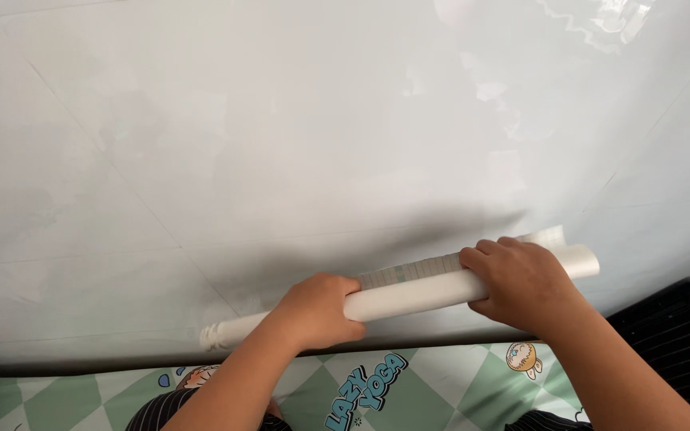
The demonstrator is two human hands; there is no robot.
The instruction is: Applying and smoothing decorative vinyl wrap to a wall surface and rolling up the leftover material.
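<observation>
A long white roll of sheet material (417, 294) lies against a pale grey-white wall (281, 144), slanting up to the right. My left hand (317, 310) is closed around the roll near its lower left part. My right hand (521, 281) grips it near the upper right end, where a loose flap with a printed grid backing shows behind the roll. The roll's left end (216, 335) sticks out past my left hand.
Below the wall lies a green and white checked mat (441, 383) with cartoon figures and lettering. A black slatted object (680, 327) stands at the lower right. Faint creases and glossy reflections cross the wall surface.
</observation>
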